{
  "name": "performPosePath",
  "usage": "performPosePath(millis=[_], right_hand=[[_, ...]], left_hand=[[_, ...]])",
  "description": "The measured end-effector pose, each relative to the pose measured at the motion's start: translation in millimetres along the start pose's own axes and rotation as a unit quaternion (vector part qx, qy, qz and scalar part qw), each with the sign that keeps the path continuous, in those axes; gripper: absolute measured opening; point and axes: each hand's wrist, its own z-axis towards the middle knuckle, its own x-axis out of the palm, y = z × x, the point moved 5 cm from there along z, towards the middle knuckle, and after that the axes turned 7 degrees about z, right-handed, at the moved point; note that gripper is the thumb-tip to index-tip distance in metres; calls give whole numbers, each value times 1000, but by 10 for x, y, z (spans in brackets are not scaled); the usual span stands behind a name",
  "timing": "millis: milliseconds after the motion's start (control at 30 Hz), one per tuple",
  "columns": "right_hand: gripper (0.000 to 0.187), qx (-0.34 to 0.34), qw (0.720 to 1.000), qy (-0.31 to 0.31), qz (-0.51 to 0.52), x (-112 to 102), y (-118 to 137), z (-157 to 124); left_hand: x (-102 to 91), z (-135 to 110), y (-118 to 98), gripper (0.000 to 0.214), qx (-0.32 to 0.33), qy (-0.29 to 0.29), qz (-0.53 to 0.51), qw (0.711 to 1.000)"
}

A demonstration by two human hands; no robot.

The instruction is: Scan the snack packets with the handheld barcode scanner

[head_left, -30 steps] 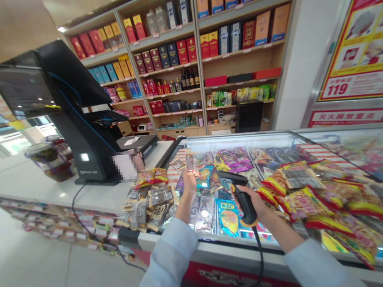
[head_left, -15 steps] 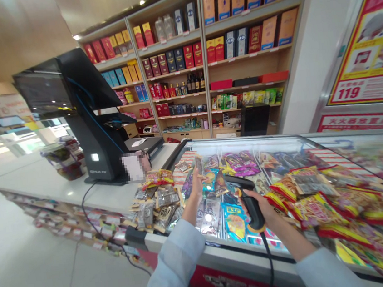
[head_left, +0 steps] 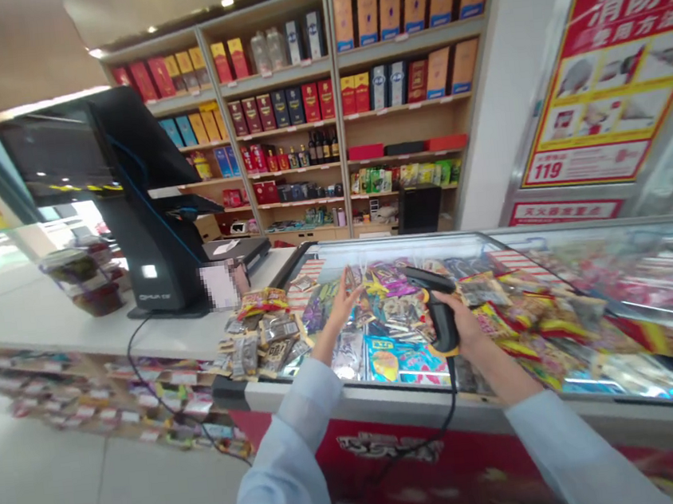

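My right hand [head_left: 461, 321] grips a black handheld barcode scanner [head_left: 442, 323] with yellow-orange trim, its head pointing left over the chest freezer. A cable hangs from its handle. My left hand [head_left: 341, 312] hovers over the freezer's glass top [head_left: 337, 253] with fingers apart; I see nothing in it. A pile of small grey-brown snack packets [head_left: 245, 356] lies to its left at the freezer's corner, with a red-yellow packet [head_left: 262, 301] on top. To the right of the scanner lies a heap of red-yellow and grey snack bags [head_left: 528, 308]. Blue snack bags [head_left: 384, 357] show below the hands.
A black checkout terminal [head_left: 159, 246] stands on the white counter [head_left: 170, 333] at left, beside stacked plastic tubs [head_left: 84, 282]. A cable [head_left: 135, 361] runs down the counter front. Behind the freezer are shelves of boxes and bottles [head_left: 282, 109]. A red-yellow sign [head_left: 611, 87] hangs right.
The small packet that was in my left hand no longer shows there, and its fingers have spread. My view has turned right. The scanner stays in my right hand.
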Motion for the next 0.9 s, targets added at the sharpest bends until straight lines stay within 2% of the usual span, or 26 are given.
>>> performPosePath(millis=[133,300,367,467,567,700,833,900], right_hand=[[23,-27,999,-27,10,-230,424,-289],[17,-135,989,-51,29,-669,930,-616],[17,-158,985,-67,26,-878,1045,-712],[19,-146,983,-106,34,-1193,1094,-793],[19,-146,978,-139,61,-1481,1079,-798],[19,-197,961,-179,74,-1843,1023,-749],[26,-214,959,-173,68,-2075,935,-707],[27,-199,962,-174,64,-2127,905,-698]], left_hand=[[379,39,-364,84,13,42,75,996],[959,87,-858,85,47,47,124,990],[1206,62,-1009,81,62,58,127,988],[1555,-37,-1157,75,94,56,113,988],[1879,-207,-1191,61,150,51,125,979],[2235,-466,-1071,43,230,94,229,941],[2305,-567,-938,40,237,72,292,924],[2296,-570,-920,40,233,67,313,918]])
